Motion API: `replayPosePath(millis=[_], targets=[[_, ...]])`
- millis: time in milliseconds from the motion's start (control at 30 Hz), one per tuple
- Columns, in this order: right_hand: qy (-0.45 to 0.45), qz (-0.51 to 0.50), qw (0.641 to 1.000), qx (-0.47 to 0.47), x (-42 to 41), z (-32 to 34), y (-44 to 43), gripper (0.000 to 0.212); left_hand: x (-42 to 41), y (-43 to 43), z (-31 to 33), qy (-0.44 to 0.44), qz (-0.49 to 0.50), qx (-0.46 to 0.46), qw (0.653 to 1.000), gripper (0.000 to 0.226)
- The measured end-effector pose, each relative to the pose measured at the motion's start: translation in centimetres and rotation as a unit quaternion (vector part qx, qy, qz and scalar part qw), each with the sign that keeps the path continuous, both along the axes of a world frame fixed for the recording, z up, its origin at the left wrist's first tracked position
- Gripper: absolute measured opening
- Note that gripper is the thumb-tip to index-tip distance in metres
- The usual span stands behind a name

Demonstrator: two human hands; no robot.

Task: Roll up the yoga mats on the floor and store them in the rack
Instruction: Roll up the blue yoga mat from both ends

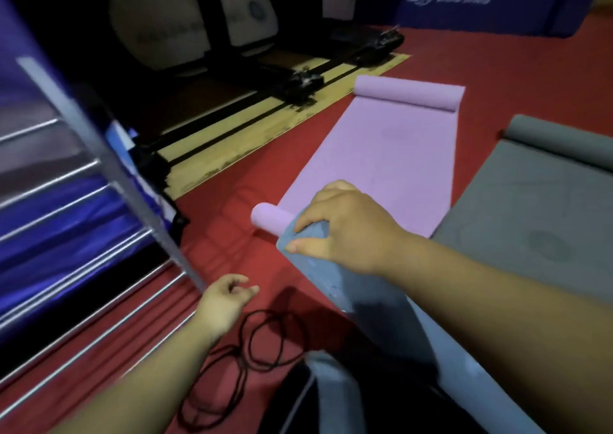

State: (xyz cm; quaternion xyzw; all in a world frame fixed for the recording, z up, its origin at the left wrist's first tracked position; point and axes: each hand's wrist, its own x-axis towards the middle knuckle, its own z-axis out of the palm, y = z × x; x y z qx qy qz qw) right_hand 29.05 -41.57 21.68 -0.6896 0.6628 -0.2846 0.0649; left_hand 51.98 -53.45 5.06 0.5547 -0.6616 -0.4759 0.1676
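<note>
Right hand (345, 231): fingers and thumb curled round the upper end of the blue mat (318, 277), which slants down towards the lower right; its far end is out of view. Left hand (225, 301): holds nothing, fingers loosely bent, just beside the upright of the rack (112, 174).

Lilac mat (381, 161): flat on the red floor (464, 68), curled at both ends, near curl just beside the right hand. Grey mat (530, 201): flat on the right, far end curled. Neither is rolled yet.

Risks, as judged:
- One-hand grip at one end only. The blue mat could loosen or telescope if swung towards the rails. The free left hand would need to support it.
- The upright stands between the mat and the rails, so the leading end could strike it on a diagonal approach.
- A black cord (242, 360) lies looped on the floor below the left forearm. It could snag a foot or the mat's trailing end.
- The frame is blurred, so how tightly the mat is rolled cannot be told.
</note>
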Motion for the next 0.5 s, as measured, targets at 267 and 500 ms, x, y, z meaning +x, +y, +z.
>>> replayPosePath(millis=[267, 500], targets=[[0.006, 0.089, 0.993, 0.083, 4.3, -6.8, -6.8, 0.053, 4.6, -1.9, -11.7, -0.075, -0.015, 0.066, 0.995, 0.032], [-0.011, 0.078, 0.991, 0.113, 4.4, -9.0, -8.9, 0.035, 3.4, -2.9, -19.8, -0.170, -0.088, 0.080, 0.978, 0.029]])
